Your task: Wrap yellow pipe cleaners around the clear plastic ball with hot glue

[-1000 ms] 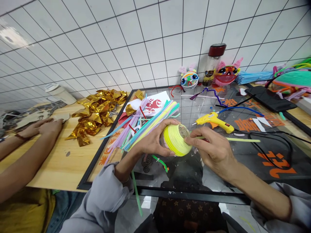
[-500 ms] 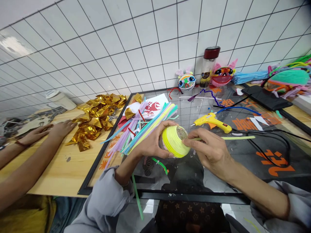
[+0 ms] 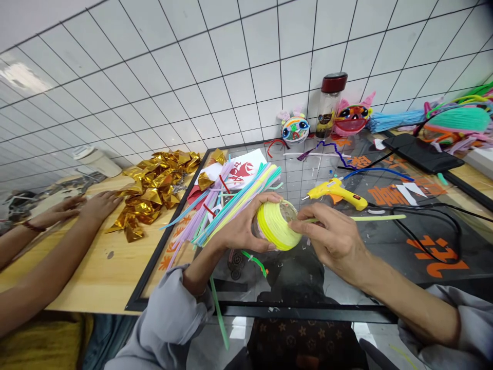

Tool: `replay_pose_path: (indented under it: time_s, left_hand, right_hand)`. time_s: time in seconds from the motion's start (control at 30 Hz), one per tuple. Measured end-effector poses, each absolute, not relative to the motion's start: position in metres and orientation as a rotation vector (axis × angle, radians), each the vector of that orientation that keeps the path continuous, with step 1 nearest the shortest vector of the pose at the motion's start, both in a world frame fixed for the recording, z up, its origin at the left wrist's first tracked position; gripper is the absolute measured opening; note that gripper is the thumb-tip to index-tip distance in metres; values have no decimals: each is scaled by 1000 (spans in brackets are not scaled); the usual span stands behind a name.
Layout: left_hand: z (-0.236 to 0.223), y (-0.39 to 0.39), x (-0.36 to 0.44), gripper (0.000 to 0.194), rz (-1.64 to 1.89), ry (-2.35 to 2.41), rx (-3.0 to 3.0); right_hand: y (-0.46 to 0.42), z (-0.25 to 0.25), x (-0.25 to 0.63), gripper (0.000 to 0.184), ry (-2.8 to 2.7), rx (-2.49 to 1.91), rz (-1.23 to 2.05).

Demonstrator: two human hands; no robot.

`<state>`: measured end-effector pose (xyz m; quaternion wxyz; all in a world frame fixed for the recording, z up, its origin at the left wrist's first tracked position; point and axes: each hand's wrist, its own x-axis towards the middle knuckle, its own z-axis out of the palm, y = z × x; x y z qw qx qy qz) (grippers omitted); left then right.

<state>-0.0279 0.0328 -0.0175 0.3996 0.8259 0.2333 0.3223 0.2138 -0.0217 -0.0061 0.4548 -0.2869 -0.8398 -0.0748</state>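
Note:
My left hand (image 3: pixel 248 223) is wrapped round a small, clear, rounded container (image 3: pixel 287 209) whose side is banded with yellow pipe cleaner (image 3: pixel 275 228). The container is held tilted above the dark glassy board. With finger and thumb pinched, my right hand (image 3: pixel 333 239) grips a pale yellow pipe cleaner (image 3: pixel 379 218) close to the container's right side. Its free end sticks out to the right past my knuckles. A yellow hot glue gun (image 3: pixel 337 192) lies just beyond my right hand. Beside my left hand is a bundle of coloured pipe cleaners (image 3: pixel 239 200).
Crumpled gold foil pieces (image 3: pixel 154 190) lie at left, near another person's hands (image 3: pixel 98 205). Two decorated animal-face crafts (image 3: pixel 296 128) and a red-capped bottle (image 3: pixel 331 105) stand along the wall. A black phone-like slab (image 3: pixel 423 153) and black cable (image 3: pixel 458 234) are at right.
My hands and the container stay almost where they were. The other person's hands have shifted slightly at the left.

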Motion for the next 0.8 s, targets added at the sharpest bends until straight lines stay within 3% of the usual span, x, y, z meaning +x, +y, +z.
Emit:
replay_pose_path:
  time_s: [0.8]
  left_hand:
    - [-14,30,-26,76,829,560,2094]
  right_hand:
    - [-22,-6,213,37,-2068,-716,-195]
